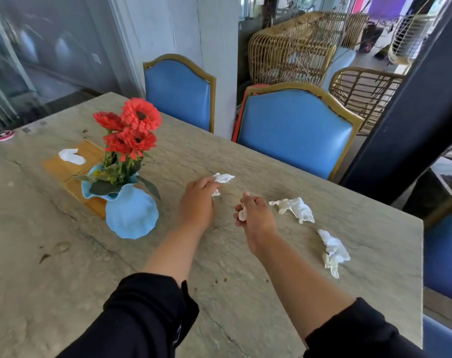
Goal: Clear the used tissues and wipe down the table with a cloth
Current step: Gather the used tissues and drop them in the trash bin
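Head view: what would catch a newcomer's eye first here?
The red flowers in a wavy blue vase stand out left of centre on the stone table. Mid-table, the left hand grips a crumpled tissue and the right hand holds a small wad. Two more crumpled tissues lie to the right.

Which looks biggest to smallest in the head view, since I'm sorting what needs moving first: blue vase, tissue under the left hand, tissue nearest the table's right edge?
1. blue vase
2. tissue nearest the right edge
3. tissue under the left hand, partly hidden by the left hand, so its rank is unsure.
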A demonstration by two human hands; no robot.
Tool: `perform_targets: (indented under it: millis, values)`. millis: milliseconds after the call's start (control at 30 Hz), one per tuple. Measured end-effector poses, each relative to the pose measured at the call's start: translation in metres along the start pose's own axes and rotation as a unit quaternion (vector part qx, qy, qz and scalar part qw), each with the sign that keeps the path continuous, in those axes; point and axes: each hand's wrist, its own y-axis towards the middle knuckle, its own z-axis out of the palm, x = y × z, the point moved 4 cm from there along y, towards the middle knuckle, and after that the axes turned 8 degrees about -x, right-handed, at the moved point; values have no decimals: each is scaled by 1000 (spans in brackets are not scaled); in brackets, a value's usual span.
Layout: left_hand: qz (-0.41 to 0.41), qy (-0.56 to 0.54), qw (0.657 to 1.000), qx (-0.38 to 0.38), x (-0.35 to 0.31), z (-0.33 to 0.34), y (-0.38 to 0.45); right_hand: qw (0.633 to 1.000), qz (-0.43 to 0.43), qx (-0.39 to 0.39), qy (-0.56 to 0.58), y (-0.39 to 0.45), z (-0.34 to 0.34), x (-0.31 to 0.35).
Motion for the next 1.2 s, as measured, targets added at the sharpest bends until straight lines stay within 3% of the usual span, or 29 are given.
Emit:
perform_targets:
  millis: [133, 400, 600, 667, 767, 900, 1200]
  values:
    - [14, 61, 996, 61, 11, 25, 24, 999, -8, 2, -32, 7, -10, -1]
    - [-27, -21, 999, 20, 13, 26, 21, 998, -30, 16, -51, 15, -29, -4]
    - [-61, -86, 991, 88, -9, 15, -15, 999, -19, 16, -31, 3, -42, -3]
    - [-103, -107, 983, 109, -16, 11, -29, 999, -22, 14, -30, -5, -44, -3]
    - [-170, -236, 952, 93, -30, 3, -47, 1000, -14, 1, -8, -17, -46, -5]
    - [-198, -344, 914, 86, -56, -1, -63, 998, 39, 16, 55, -31, -47, -6]
    - [-90, -252, 963, 37, -117, 2, -54, 994, -13, -89, -59, -25, -110, 22]
